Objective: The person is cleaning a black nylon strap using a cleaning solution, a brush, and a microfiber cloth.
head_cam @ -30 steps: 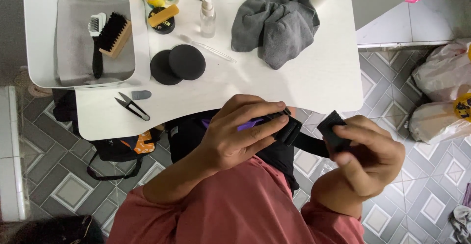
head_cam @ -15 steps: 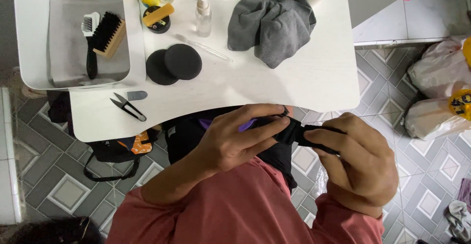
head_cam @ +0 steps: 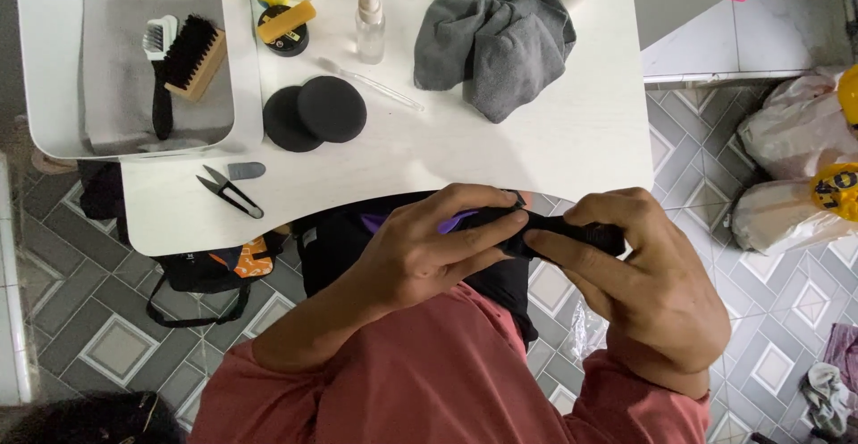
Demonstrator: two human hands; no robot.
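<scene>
Black strap (head_cam: 572, 230) runs left to right just below the near edge of the white table (head_cam: 536, 154), pinched by both hands: left hand (head_cam: 429, 252) curled over its left end, right hand (head_cam: 648, 274) over its right (equally near). Fingers hide most of it; the purple-trimmed dark item (head_cam: 451, 222) beneath is unclear.

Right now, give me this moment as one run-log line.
left hand: grips black strap | right hand: grips same strap | table: grey cloth, scissors, round pads
</scene>
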